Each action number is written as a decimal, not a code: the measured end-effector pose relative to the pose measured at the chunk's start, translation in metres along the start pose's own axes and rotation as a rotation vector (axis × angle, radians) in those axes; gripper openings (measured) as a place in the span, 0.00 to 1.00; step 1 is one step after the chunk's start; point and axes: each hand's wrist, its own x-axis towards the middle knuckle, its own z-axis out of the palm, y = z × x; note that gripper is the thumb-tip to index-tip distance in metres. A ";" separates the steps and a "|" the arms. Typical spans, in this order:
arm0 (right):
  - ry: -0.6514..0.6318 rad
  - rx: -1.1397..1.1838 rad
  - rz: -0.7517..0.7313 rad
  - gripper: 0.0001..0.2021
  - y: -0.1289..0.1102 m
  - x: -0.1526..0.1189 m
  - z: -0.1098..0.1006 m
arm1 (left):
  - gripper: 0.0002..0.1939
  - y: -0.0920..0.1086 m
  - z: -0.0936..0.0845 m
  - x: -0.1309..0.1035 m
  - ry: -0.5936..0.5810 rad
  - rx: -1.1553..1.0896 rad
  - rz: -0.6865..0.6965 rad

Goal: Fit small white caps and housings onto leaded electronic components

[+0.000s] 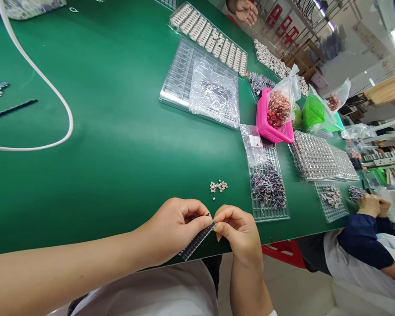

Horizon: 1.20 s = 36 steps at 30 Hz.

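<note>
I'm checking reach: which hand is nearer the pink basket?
Right. The right hand is below and left of the pink basket in the picture; the left hand sits farther left, holding a black segmented strip.

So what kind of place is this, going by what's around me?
Probably a small-parts assembly workshop: a long green table, a plastic tray piled with wired parts, and a co-worker's hands farther along.
</note>
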 end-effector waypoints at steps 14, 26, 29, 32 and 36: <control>0.014 -0.002 0.011 0.06 -0.004 0.002 0.004 | 0.12 0.002 0.001 -0.001 0.003 0.000 0.015; -0.002 -0.034 0.010 0.06 -0.005 0.003 0.004 | 0.13 0.004 0.001 -0.002 0.008 0.037 0.023; 0.004 -0.043 0.021 0.07 -0.006 0.003 0.004 | 0.12 0.004 0.001 -0.002 0.006 0.045 0.033; 0.009 -0.030 0.014 0.07 -0.006 0.003 0.004 | 0.12 0.002 0.000 -0.002 0.009 0.049 0.042; 0.030 -0.019 -0.002 0.07 -0.004 0.004 0.004 | 0.13 0.001 0.000 -0.001 0.015 0.047 0.026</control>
